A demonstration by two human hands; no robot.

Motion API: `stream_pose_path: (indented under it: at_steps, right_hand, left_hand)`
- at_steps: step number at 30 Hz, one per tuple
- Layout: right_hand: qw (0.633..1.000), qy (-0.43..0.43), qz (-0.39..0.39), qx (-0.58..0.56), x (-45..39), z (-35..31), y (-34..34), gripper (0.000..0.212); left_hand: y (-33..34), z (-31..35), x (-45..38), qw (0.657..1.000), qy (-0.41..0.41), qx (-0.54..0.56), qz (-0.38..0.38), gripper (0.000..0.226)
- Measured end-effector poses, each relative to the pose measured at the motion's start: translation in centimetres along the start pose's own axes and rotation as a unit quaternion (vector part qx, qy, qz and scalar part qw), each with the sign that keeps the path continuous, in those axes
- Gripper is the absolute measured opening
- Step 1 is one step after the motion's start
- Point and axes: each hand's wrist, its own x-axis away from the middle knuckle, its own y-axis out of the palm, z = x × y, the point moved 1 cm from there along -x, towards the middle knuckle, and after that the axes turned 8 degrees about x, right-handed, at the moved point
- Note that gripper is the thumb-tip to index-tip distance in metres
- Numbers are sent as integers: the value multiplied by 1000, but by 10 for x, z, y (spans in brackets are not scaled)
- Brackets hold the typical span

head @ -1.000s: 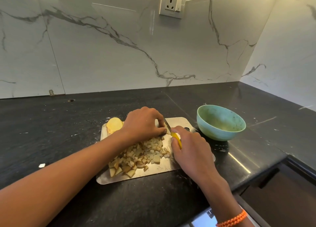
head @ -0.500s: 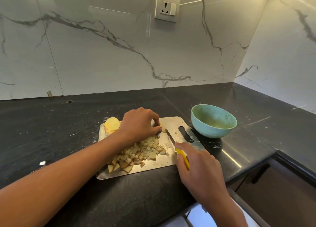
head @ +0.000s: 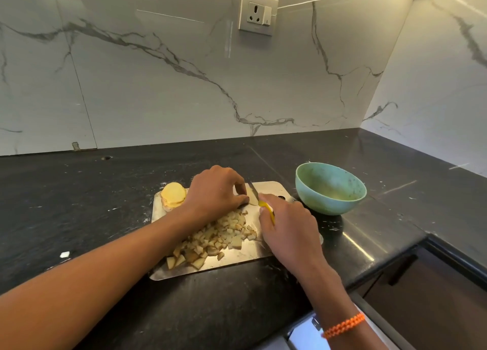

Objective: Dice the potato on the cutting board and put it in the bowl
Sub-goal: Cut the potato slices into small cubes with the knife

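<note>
A steel cutting board (head: pixel 237 264) lies on the black counter. A heap of diced potato (head: pixel 214 239) covers its middle. Stacked potato slices (head: pixel 172 197) sit at its far left corner. My left hand (head: pixel 214 191) presses a small potato piece (head: pixel 252 199) onto the board near the far edge. My right hand (head: pixel 288 229) grips a knife (head: pixel 259 198) by its yellow handle, with the blade resting against that piece beside my left fingertips. A light green bowl (head: pixel 330 187) stands just right of the board, with no potato visible in it.
The marble wall with a power socket (head: pixel 258 12) rises behind the counter, and a side wall closes the right corner. The counter's front edge (head: pixel 379 266) runs close on the right, above a dark drawer. A small white scrap (head: pixel 64 254) lies on the counter at left.
My right hand drew the knife back toward the front edge of the board, then brought it forward again to the piece under my left fingers. My left hand stayed in place.
</note>
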Motion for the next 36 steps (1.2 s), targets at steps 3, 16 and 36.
stream_pose_path:
  at_steps: [3, 16, 36]
  right_hand:
    - [1000, 0, -25, 3, -6, -3, 3, 42]
    - [998, -32, -60, 17, 6, 1, 4, 39]
    - [995, 19, 31, -89, 31, 31, -10, 38]
  left_hand:
    - [0, 0, 0, 1000, -11, -6, 8, 19]
    - [3, 4, 1, 1000, -25, 0, 18, 14]
    - [-11, -12, -6, 1000, -14, 13, -23, 18]
